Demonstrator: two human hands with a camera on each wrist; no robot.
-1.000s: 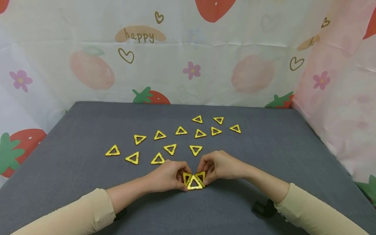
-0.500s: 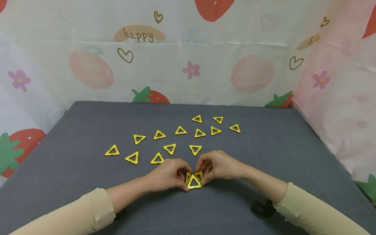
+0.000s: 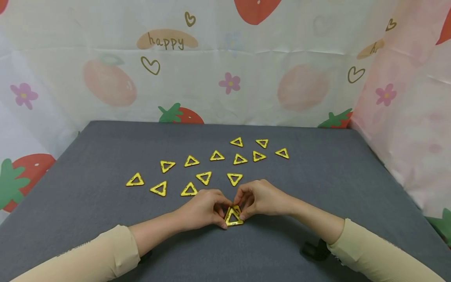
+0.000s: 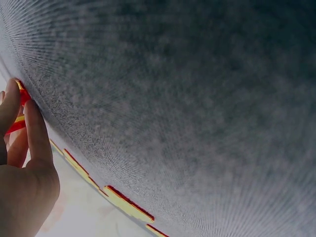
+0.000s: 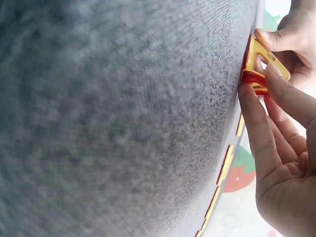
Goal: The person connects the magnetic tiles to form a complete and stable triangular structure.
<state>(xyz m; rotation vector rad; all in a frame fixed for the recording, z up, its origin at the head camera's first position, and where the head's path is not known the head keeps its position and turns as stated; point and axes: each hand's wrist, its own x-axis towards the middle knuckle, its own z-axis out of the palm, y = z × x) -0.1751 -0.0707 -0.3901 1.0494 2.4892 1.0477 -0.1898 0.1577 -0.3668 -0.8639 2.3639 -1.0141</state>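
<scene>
Near the front of the grey table, several yellow triangular magnetic tiles stand together as a small pyramid. The front tile (image 3: pixel 233 223) faces the head camera, and a side tile (image 3: pixel 237 209) leans behind it on the right. My left hand (image 3: pixel 204 209) pinches the pyramid's left side between thumb and fingers, hiding most of that side. On the other side my right hand (image 3: pixel 266 199) pinches the right tile, fingertips close to the top. In the right wrist view the standing tile (image 5: pixel 251 53) shows between both hands, with red edges on the tiles.
Several loose yellow triangle tiles, such as one tile (image 3: pixel 189 189) and another tile (image 3: pixel 234 179), lie flat beyond the hands on the grey table (image 3: pixel 105 149). A printed curtain (image 3: pixel 253 105) hangs behind. A black object (image 3: pixel 314 250) is under the right forearm.
The two side tiles have swung up and inward behind the front tile, closing from a flat fan into a pyramid. Both hands have come slightly closer together; the loose tiles stay put.
</scene>
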